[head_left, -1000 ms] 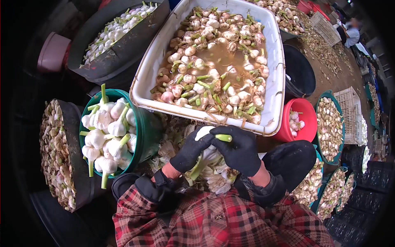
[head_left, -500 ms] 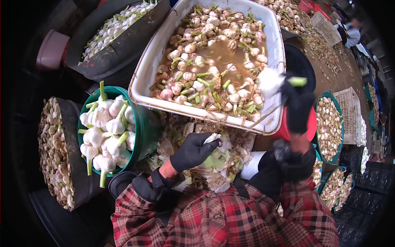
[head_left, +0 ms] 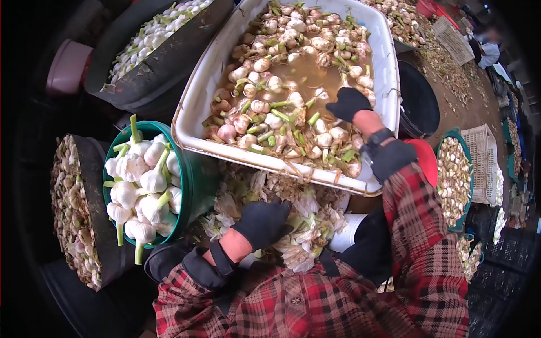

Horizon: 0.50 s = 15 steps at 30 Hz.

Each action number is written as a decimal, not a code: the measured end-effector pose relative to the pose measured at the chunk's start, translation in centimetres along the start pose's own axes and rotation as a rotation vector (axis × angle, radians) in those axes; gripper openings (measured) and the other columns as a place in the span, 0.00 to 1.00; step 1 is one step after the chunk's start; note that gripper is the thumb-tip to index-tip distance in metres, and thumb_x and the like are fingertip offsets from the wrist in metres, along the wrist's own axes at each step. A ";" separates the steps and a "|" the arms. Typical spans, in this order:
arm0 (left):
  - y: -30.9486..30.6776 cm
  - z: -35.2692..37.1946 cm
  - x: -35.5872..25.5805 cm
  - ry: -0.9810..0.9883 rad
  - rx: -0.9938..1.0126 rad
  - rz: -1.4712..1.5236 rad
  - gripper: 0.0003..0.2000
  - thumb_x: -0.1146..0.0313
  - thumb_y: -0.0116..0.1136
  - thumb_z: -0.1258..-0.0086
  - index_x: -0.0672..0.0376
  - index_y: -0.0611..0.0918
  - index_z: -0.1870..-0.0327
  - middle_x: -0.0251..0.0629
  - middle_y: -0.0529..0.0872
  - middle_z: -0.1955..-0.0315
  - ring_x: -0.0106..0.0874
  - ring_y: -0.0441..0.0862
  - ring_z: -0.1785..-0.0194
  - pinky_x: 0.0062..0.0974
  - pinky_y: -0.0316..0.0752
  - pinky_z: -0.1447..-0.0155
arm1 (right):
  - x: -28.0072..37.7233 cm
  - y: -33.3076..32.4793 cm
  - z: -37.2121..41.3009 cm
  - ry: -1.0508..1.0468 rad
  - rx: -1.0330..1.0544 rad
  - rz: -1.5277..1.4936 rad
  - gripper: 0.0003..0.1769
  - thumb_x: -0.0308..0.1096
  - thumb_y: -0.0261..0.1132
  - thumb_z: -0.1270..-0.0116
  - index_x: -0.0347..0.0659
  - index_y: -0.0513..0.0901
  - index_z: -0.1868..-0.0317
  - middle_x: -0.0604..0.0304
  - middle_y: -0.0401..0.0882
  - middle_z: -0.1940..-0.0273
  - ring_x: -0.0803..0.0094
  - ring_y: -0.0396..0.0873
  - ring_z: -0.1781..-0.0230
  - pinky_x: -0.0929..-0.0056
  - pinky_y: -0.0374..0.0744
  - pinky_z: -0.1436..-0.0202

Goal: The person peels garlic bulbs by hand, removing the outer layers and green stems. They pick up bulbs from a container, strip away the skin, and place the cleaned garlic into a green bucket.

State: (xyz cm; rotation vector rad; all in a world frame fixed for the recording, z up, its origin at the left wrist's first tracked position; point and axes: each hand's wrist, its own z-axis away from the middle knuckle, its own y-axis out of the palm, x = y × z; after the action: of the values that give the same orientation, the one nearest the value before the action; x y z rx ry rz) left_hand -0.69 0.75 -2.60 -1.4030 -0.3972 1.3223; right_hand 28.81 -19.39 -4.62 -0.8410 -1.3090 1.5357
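Note:
My left hand [head_left: 264, 222], in a black glove, hovers over a heap of torn garlic skins and leaves [head_left: 304, 242] at my lap. Its fingers are curled in, and nothing shows in them. My right hand [head_left: 350, 104], gloved too, reaches over the right side of a white tub [head_left: 270, 162]. Its back faces me and its fingers are partly hidden; the visible ones look apart, with no bulb seen in them. In the tub, garlic bulbs [head_left: 260, 106] with short green stalks lie in brown water. A green bucket [head_left: 194, 183] at my left holds cleaned white garlic bulbs [head_left: 153, 177].
A dark container [head_left: 169, 62] of white garlic stands at the back left, beside a pink bucket [head_left: 67, 67]. A red bucket [head_left: 422, 160] and a black basin [head_left: 420, 98] adjoin the tub's right side. Farther right are a white crate [head_left: 479, 163] and a person [head_left: 489, 53].
My right hand has moved left and in over the tub; the white bulb it held no longer shows. My left hand has lowered slightly, and the pale piece in its fingers is gone from sight.

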 end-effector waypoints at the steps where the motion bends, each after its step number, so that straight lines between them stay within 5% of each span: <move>1: 0.0 0.0 -0.1 0.017 -0.010 0.014 0.24 0.52 0.61 0.38 0.60 0.76 0.47 0.48 0.83 0.67 0.47 0.83 0.70 0.45 0.76 0.68 | 1.0 0.2 -0.5 -0.001 0.062 0.059 0.23 0.47 0.64 0.42 0.42 0.82 0.50 0.47 0.81 0.48 0.51 0.80 0.48 0.56 0.77 0.43; 7: -0.4 -0.3 -0.4 0.049 -0.060 0.153 0.23 0.53 0.59 0.36 0.59 0.76 0.46 0.49 0.83 0.68 0.49 0.83 0.69 0.44 0.77 0.66 | -0.1 2.9 -2.9 0.024 -0.005 0.073 0.16 0.36 0.61 0.43 0.39 0.83 0.55 0.44 0.82 0.53 0.50 0.81 0.50 0.59 0.79 0.45; 13: -2.0 -0.4 -0.2 0.171 -0.249 0.265 0.25 0.56 0.58 0.32 0.62 0.73 0.38 0.53 0.83 0.53 0.46 0.85 0.65 0.36 0.80 0.63 | -2.0 -2.7 2.3 -0.127 -0.155 -0.269 0.13 0.33 0.61 0.46 0.37 0.87 0.64 0.44 0.85 0.66 0.50 0.84 0.61 0.61 0.80 0.52; 15: -2.0 -0.8 0.0 0.064 -0.225 0.765 0.25 0.56 0.53 0.27 0.60 0.69 0.34 0.50 0.83 0.49 0.39 0.86 0.65 0.30 0.81 0.64 | -1.3 -4.7 5.8 -0.244 -0.133 -0.531 0.14 0.31 0.62 0.42 0.35 0.87 0.59 0.48 0.86 0.68 0.61 0.84 0.70 0.67 0.80 0.61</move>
State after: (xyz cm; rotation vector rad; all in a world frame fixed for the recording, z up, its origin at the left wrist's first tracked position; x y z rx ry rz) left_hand 0.86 1.05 -1.12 -1.8796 0.0616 1.8717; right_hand 24.90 -22.56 1.07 -0.3421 -1.6652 1.1574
